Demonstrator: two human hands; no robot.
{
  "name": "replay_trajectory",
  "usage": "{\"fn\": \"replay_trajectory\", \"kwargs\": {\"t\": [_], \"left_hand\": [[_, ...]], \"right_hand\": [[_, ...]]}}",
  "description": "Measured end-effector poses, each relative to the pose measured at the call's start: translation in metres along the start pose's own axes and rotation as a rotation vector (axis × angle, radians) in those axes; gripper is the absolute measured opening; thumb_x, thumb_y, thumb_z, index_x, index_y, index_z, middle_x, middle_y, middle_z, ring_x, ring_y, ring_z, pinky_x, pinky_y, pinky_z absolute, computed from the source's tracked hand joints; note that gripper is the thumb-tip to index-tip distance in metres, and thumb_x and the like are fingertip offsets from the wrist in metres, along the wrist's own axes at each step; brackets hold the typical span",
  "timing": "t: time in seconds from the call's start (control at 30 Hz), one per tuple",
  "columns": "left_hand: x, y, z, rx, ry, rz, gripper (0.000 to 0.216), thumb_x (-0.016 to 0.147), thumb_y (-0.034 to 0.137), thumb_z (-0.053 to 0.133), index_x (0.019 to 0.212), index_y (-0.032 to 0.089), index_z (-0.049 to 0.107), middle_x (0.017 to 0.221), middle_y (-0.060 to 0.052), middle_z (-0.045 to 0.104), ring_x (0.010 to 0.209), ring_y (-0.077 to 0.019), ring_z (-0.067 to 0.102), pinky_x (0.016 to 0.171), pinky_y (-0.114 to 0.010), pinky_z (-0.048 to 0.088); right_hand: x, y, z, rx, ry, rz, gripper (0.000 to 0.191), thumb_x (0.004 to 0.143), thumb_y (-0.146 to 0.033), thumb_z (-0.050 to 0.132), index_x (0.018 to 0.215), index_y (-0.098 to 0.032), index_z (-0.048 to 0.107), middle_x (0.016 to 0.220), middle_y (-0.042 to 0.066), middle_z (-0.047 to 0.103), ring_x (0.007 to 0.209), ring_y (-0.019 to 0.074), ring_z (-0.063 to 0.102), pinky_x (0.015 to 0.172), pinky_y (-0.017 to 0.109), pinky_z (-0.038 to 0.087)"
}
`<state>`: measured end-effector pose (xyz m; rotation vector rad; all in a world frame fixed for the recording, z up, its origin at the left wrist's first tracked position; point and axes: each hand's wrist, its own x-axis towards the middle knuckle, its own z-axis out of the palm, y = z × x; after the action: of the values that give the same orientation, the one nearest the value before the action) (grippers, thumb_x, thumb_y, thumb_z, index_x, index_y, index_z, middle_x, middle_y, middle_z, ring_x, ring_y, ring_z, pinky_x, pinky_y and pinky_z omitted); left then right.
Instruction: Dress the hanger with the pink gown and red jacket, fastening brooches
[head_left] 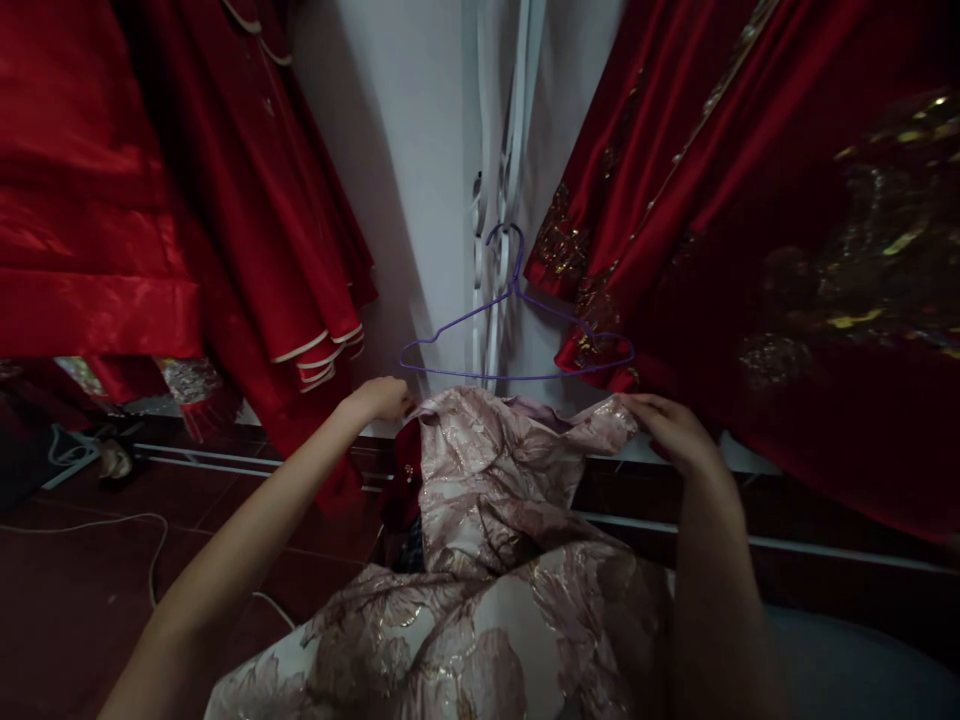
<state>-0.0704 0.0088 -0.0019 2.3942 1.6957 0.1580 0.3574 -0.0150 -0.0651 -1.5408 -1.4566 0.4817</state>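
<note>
I hold up a pale pink brocade garment (495, 500) with a shiny floral pattern by its top edge. My left hand (384, 398) is closed on the garment's left shoulder corner. At the other corner my right hand (675, 432) pinches the cloth. Just above the garment a purple wire hanger (517, 340) hangs empty from a white hook rail (501, 180) on the wall. The hanger's bottom bar runs between my two hands, slightly above them.
Red satin garments (247, 200) hang at the left; red robes with gold embroidery (787, 250) hang at the right, partly covering the hanger's right end. Below lie a dark red tiled floor (75, 590), a white cable (142, 540) and a low white ledge (750, 465).
</note>
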Motion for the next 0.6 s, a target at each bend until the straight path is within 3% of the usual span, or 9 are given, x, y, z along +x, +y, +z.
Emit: {"fn": "replay_trajectory", "kwargs": {"t": [0.07,0.13,0.2,0.27,0.37,0.47,0.6], "left_hand": [[-0.001,0.032,-0.005,0.019,0.024,0.155,0.028,0.074,0.038,0.056,0.053,0.02,0.061,0.057,-0.007,0.06,0.058,-0.0194,0.058,0.058,-0.027,0.037],[0.008,0.065,-0.006,0.014,0.121,0.349,0.035,0.082,0.044,0.047,0.063,0.02,0.064,0.064,-0.008,0.062,0.064,-0.0186,0.059,0.062,-0.027,0.04],[0.024,0.093,0.001,0.028,0.261,0.56,0.039,0.088,0.043,0.037,0.081,0.019,0.066,0.085,-0.008,0.064,0.082,-0.0179,0.059,0.074,-0.028,0.042],[0.04,0.114,0.019,0.066,0.391,0.668,0.039,0.091,0.038,0.031,0.094,0.018,0.065,0.109,-0.009,0.059,0.101,-0.0179,0.053,0.088,-0.031,0.039],[0.049,0.131,0.058,0.172,0.379,0.64,0.033,0.09,0.034,0.037,0.092,0.018,0.066,0.109,-0.008,0.055,0.102,-0.0185,0.049,0.091,-0.035,0.036],[0.03,0.136,0.087,0.219,0.461,0.512,0.033,0.089,0.039,0.038,0.088,0.019,0.066,0.101,-0.009,0.053,0.098,-0.022,0.046,0.085,-0.038,0.035],[-0.009,0.13,0.082,0.26,0.551,0.459,0.038,0.09,0.041,0.034,0.091,0.018,0.063,0.097,-0.009,0.05,0.095,-0.0225,0.043,0.082,-0.038,0.034]], "right_hand": [[-0.008,-0.006,0.002,0.153,-0.031,0.076,0.03,0.073,-0.048,0.058,0.085,-0.021,0.064,0.088,0.013,0.066,0.075,0.0231,0.061,0.066,0.033,0.046],[-0.01,-0.012,0.007,0.213,-0.034,0.028,0.032,0.071,-0.051,0.058,0.085,-0.022,0.063,0.091,0.011,0.065,0.081,0.0237,0.06,0.074,0.036,0.046],[-0.01,-0.014,0.013,0.244,0.003,-0.07,0.032,0.07,-0.053,0.059,0.081,-0.023,0.062,0.096,0.008,0.064,0.089,0.0241,0.058,0.084,0.04,0.043],[-0.008,-0.013,0.017,0.259,0.067,-0.129,0.031,0.07,-0.054,0.059,0.079,-0.024,0.06,0.1,0.005,0.063,0.094,0.0234,0.057,0.089,0.042,0.041],[-0.005,-0.01,0.018,0.262,0.183,-0.117,0.029,0.071,-0.05,0.059,0.081,-0.023,0.059,0.094,0.004,0.063,0.088,0.0206,0.057,0.086,0.04,0.042],[-0.003,-0.005,0.018,0.282,0.382,-0.046,0.027,0.072,-0.046,0.058,0.082,-0.021,0.057,0.081,0.002,0.06,0.076,0.0166,0.055,0.077,0.035,0.044],[0.001,-0.001,0.019,0.339,0.636,0.043,0.022,0.072,-0.041,0.056,0.082,-0.021,0.054,0.075,0.0,0.056,0.068,0.014,0.053,0.07,0.031,0.044]]}}
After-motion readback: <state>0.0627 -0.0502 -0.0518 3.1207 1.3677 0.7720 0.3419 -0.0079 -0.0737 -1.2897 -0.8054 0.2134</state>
